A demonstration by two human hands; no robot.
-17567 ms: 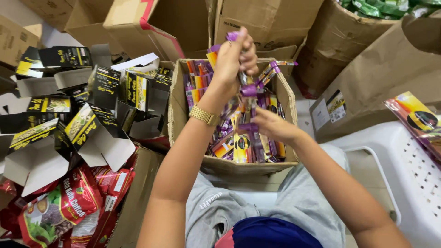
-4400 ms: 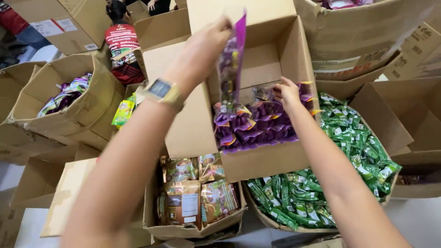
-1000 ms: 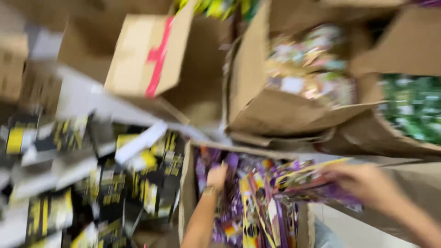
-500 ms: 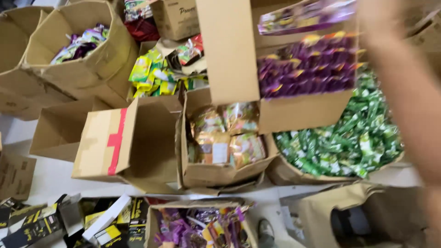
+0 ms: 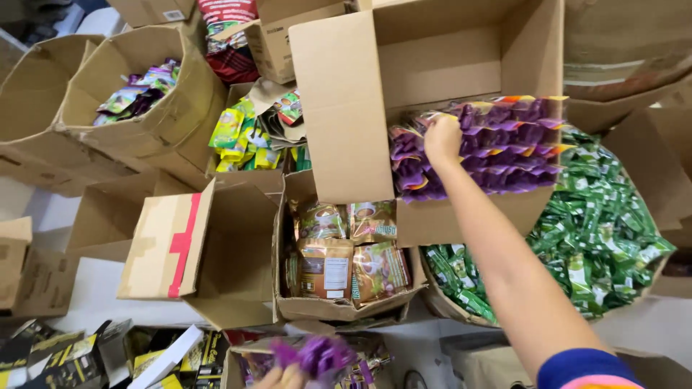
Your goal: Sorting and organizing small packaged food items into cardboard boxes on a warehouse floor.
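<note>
Right hand (image 5: 442, 138) reached far into the tall open cardboard box (image 5: 346, 130), knuckles up, resting on the row of purple foil sachets (image 5: 497, 148) stacked inside; fingers curled down among the sachets, but impossible to tell whether closed on any one of them. Forearm stretched from near right, dark blue sleeve cuff with a pink edge (image 5: 587, 364) at the bottom right.

Left hand (image 5: 281, 377) barely in view at the near edge, blurred, a bunch of purple sachets (image 5: 321, 355) just above it; grip not readable through the blur, likely closed around the bunch.

Right of the tall box, a wide cardboard box of green stick sachets (image 5: 605, 223), partly under the forearm. Near of the tall box, a smaller open carton of brown and green pouches (image 5: 346, 252) standing upright in rows. Left of that, an empty box with a red tape strip on its flap (image 5: 180, 245). Far left, a round-sided cardboard box (image 5: 173, 108) with a few mixed sachets at the bottom; between it and the tall box, yellow and green packets (image 5: 241, 133). Near left corner, black and yellow flat cartons (image 5: 65, 356) scattered beside a white one.
</note>
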